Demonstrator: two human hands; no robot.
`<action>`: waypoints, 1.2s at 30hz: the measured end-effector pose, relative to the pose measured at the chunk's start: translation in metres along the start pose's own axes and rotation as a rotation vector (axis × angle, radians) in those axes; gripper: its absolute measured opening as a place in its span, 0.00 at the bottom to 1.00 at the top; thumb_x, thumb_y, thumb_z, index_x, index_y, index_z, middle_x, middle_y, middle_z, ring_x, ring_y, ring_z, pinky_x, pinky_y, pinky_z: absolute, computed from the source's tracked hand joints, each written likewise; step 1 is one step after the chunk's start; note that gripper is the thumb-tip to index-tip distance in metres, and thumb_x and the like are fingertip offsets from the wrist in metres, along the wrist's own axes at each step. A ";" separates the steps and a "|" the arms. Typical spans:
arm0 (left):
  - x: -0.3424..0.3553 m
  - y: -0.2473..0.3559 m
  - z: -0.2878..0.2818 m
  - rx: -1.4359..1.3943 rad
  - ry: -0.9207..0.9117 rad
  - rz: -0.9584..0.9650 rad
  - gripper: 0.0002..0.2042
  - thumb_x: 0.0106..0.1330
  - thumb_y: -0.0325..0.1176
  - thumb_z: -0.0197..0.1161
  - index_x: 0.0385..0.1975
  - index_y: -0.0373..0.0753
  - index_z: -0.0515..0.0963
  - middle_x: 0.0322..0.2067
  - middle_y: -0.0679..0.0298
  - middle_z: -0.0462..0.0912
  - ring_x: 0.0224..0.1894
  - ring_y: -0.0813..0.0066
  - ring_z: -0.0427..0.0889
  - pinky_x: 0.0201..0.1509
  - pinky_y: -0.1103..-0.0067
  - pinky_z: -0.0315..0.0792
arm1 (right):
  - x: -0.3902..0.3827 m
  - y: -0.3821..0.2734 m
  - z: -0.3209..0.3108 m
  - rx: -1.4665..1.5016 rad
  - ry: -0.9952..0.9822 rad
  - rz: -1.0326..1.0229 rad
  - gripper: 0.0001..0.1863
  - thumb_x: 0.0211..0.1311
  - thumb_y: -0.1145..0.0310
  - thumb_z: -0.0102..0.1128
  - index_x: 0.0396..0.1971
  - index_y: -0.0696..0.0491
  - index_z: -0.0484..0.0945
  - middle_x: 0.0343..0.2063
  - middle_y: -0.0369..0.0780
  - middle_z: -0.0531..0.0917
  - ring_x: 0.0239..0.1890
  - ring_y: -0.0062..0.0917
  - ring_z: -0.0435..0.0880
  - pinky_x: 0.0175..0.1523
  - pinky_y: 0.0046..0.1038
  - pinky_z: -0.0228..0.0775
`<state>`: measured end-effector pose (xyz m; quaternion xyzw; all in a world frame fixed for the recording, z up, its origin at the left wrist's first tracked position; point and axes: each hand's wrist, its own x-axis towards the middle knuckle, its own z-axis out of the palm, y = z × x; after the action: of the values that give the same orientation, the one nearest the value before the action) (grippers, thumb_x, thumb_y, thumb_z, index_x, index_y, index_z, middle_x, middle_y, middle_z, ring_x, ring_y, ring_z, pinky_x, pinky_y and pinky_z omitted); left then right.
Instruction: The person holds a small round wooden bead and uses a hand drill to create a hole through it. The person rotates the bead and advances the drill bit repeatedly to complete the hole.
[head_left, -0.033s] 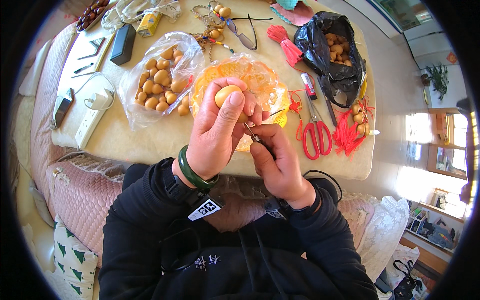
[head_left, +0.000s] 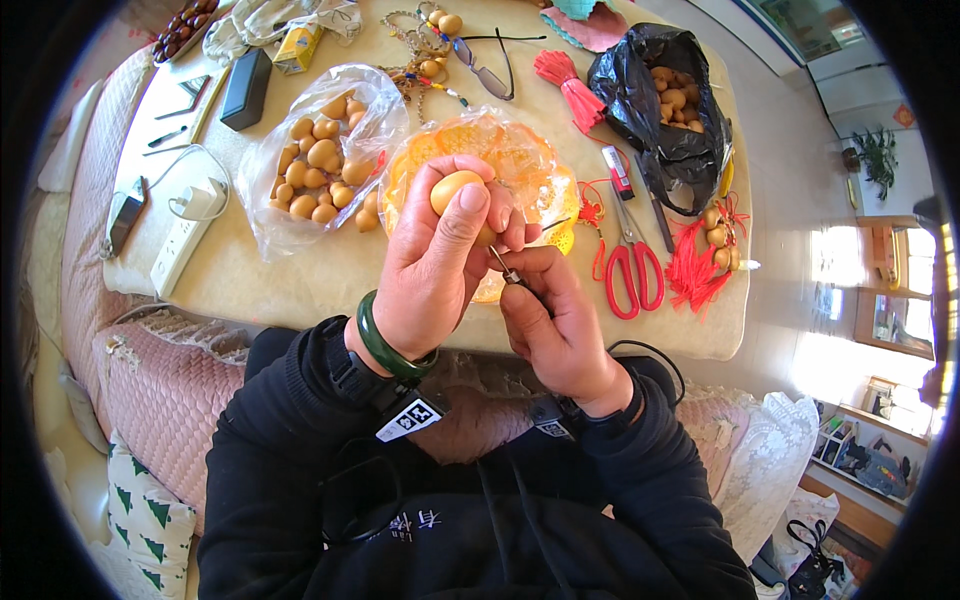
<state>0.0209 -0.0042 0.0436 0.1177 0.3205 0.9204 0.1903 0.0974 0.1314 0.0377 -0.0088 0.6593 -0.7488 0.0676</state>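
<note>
My left hand [head_left: 430, 250], with a green bangle at its wrist, is closed around a small tan gourd [head_left: 455, 190]. The gourd's rounded end shows above the thumb, and a bit of its lower part shows beneath. Close beside it, my right hand [head_left: 555, 320] pinches a slim tool [head_left: 510, 276] with a thin metal shaft and a dark handle, like an awl. The shaft points up at the gourd's lower end; the fingers hide whether its tip touches. Below both hands lies an orange patterned mat [head_left: 540, 165] with clear plastic over it.
On the left a clear bag [head_left: 265, 215] holds several gourds, near a white power strip [head_left: 180, 255]. To the right lie red-handled scissors [head_left: 635, 280], red tassels [head_left: 697, 275] and a black bag [head_left: 625, 85] of gourds. Glasses [head_left: 490, 80] rest at the back.
</note>
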 end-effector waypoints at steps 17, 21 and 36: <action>-0.005 -0.004 0.005 -0.039 -0.030 -0.024 0.09 0.76 0.34 0.50 0.51 0.41 0.63 0.35 0.66 0.68 0.37 0.76 0.72 0.60 0.68 0.70 | -0.002 0.002 0.003 -0.109 0.038 -0.059 0.12 0.70 0.76 0.52 0.51 0.60 0.68 0.41 0.42 0.81 0.41 0.20 0.77 0.48 0.23 0.70; -0.007 -0.005 0.006 -0.034 -0.037 -0.021 0.10 0.76 0.34 0.50 0.50 0.41 0.62 0.35 0.66 0.68 0.37 0.76 0.72 0.60 0.69 0.70 | -0.003 0.002 0.003 -0.142 0.053 -0.092 0.12 0.70 0.77 0.53 0.50 0.60 0.68 0.40 0.42 0.80 0.41 0.20 0.77 0.47 0.22 0.70; -0.010 -0.005 0.009 0.001 0.016 -0.001 0.11 0.76 0.34 0.51 0.51 0.41 0.62 0.35 0.66 0.69 0.38 0.76 0.71 0.56 0.73 0.71 | -0.003 0.006 0.006 -0.341 0.075 -0.223 0.14 0.69 0.78 0.53 0.51 0.60 0.66 0.41 0.44 0.81 0.44 0.21 0.79 0.48 0.23 0.71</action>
<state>0.0344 -0.0001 0.0464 0.1105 0.3227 0.9210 0.1882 0.1012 0.1253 0.0331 -0.0652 0.7736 -0.6288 -0.0427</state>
